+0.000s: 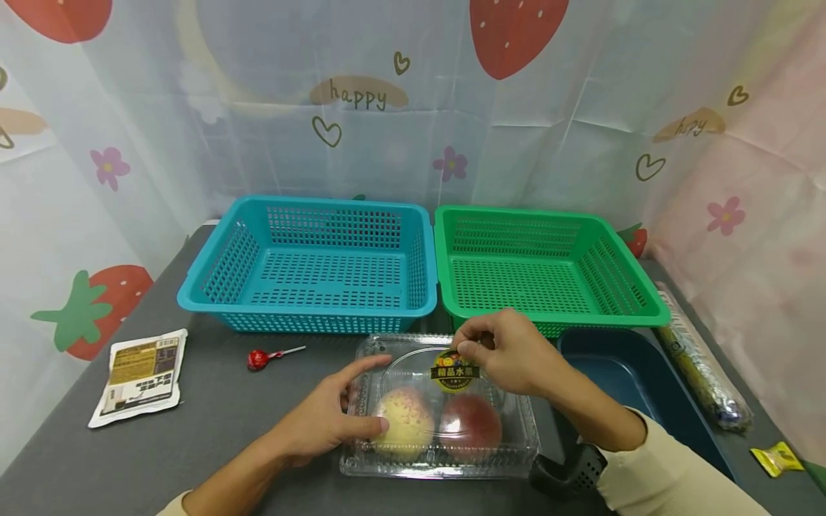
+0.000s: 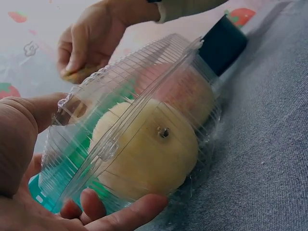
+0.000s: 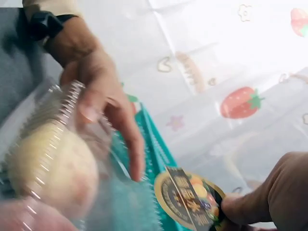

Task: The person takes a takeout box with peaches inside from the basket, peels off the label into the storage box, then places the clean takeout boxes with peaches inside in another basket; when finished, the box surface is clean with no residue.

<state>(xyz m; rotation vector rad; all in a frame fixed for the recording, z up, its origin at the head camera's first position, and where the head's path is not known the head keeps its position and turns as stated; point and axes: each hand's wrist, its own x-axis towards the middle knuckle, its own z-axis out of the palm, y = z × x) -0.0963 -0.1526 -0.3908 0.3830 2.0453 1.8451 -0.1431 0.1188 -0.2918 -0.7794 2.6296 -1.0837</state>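
Note:
A clear plastic fruit box with its lid down holds a round pale-yellow fruit and a round red fruit side by side. At its left side my left hand grips the box, thumb over the lid and fingers round the side wall. Between thumb and fingertips my right hand pinches a round black-and-gold sticker. In the left wrist view the sticker shows edge-on above the lid.
Behind the box stand a blue basket and a green basket. To the right are a dark blue tray, a long wrapped pack and a yellow packet. A red lollipop and a white pouch lie left.

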